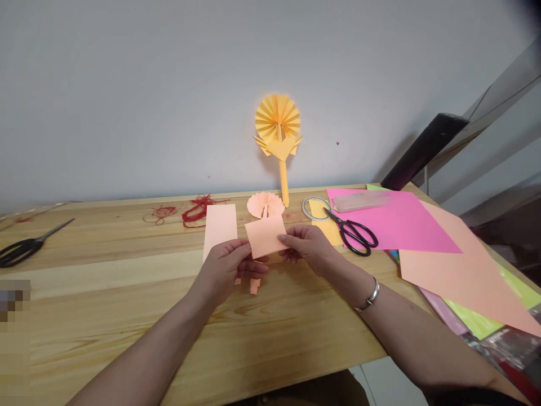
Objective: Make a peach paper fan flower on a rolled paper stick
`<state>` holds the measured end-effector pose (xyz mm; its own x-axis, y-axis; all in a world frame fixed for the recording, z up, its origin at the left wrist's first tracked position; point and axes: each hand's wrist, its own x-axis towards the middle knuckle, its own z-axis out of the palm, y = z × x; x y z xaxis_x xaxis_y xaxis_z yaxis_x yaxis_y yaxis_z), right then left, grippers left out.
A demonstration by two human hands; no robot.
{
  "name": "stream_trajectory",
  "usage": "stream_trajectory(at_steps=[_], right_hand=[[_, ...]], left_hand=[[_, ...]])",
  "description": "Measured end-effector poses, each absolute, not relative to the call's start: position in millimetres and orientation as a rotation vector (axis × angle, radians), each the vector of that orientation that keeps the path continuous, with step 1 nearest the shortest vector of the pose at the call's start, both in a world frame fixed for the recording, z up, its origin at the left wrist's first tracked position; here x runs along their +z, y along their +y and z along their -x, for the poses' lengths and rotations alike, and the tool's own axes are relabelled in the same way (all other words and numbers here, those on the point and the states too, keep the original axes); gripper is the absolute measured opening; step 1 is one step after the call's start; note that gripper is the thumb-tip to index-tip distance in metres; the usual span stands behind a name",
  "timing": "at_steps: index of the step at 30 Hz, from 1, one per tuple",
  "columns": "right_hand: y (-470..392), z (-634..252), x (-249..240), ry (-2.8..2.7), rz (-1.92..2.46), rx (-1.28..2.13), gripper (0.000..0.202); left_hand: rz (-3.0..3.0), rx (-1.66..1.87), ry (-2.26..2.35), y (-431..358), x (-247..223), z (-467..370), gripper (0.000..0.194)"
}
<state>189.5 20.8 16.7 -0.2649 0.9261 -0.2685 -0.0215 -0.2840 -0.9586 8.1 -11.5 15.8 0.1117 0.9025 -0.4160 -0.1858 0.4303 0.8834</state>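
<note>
Now both hands pinch a small peach paper square between them, left hand and right hand at its edges; a pleated paper fan lies flat just beyond.

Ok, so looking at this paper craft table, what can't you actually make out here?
- Head view: the lower edge of the peach paper square is covered by the left hand and right hand.
- The small peach scrap beneath is partly hidden by the left hand.
- Bottom-left corner is pixelated.
- The stacked coloured sheets are cut off by the right edge.
</note>
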Motion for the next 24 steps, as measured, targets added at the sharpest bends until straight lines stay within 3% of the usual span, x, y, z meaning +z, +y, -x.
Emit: stream_trajectory(at_steps=[12,24], right_hand=[[20.3,-188.2,12.2,-1.209,1.194,1.648,0.023],[20.5,-187.8,10.7,-1.204,1.172,1.673,0.026]], left_hand=[[-0.787,0.807,1.219,-12.3,15.2,-11.7,0.028],[-0.837,0.798,1.267,-11.4,15.7,-12.8,0.028]])
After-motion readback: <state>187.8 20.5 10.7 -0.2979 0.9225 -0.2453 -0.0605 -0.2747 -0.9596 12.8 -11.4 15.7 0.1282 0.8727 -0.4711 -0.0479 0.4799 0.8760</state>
